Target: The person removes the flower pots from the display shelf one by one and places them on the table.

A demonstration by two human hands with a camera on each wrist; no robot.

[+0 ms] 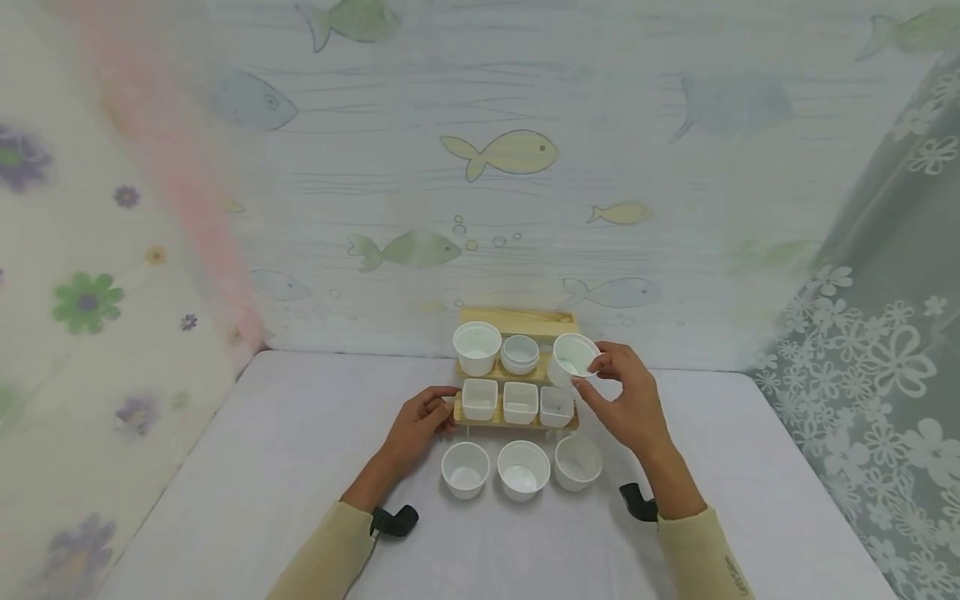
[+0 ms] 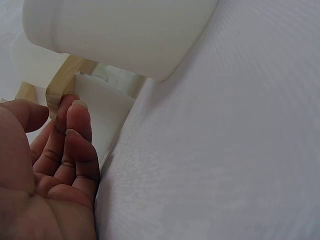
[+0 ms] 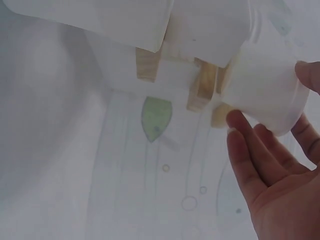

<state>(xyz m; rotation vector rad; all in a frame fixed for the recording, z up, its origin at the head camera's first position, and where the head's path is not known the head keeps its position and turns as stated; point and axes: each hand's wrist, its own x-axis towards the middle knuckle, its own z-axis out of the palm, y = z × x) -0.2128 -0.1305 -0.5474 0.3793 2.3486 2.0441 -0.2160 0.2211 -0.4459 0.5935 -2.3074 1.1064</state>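
Observation:
A small stepped wooden rack (image 1: 517, 322) stands at the table's back edge with white plastic tubs on it. My right hand (image 1: 636, 410) holds a round white tub (image 1: 572, 358) by its rim at the right end of the middle step, thumb on the near side. That tub leans slightly; whether its base touches the board cannot be told. With thumb and fingers my left hand (image 2: 60, 160) pinches the left end of the lower wooden board (image 2: 64, 82). Beside the held tub are a small round tub (image 1: 520, 355) and a larger one (image 1: 477, 348).
Square tubs (image 1: 520, 403) line the lower step. In front, on the white tablecloth (image 1: 480, 550), stand three round tubs (image 1: 523, 472). A fish-patterned wall covering (image 1: 517, 250) rises directly behind the rack. Black wrist mounts (image 1: 395, 522) stick out from both forearms.

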